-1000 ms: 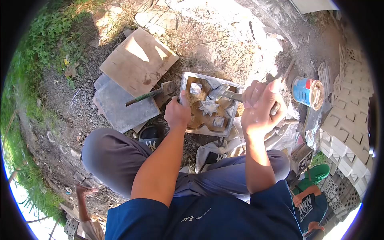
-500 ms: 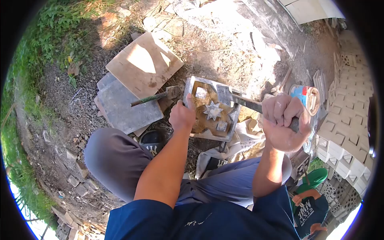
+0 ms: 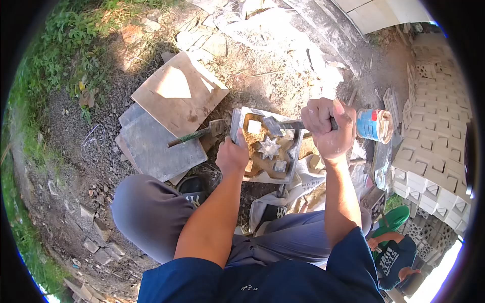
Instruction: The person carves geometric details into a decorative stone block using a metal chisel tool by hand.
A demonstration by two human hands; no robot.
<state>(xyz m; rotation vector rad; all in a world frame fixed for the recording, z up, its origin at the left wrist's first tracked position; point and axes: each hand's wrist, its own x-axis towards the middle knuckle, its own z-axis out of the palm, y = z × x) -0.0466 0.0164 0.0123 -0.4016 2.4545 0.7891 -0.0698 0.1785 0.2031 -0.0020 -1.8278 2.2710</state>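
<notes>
A metal block mould [image 3: 290, 174] lies in front of me, with sandy tan mix around its star-shaped and square inserts. My left hand [image 3: 233, 155] is closed on the left rim of this mould, thumb lying along the edge. In my right hand [image 3: 331, 129] is a flat-bladed metal tool [image 3: 290, 124], its shank pointing left out of my fist. The tool's rectangular blade is over the upper middle of the mould; I cannot tell whether it touches the mix. Left of the mould lies a hammer-like tool [image 3: 194, 135] with a green-wrapped handle.
Wooden board [image 3: 179, 93] and grey sheets [image 3: 159, 144] are stacked at left. A blue tin [image 3: 370, 125] lies right of my right hand. Pale blocks [image 3: 429, 151] are piled far right. Near them a person [image 3: 394, 255] is at lower right. A white sack [image 3: 313, 184] sits below the mould.
My right hand has moved left and upward with the tool, whose blade now tilts over the mix. My left hand still grips the mould's rim. The view has shifted slightly.
</notes>
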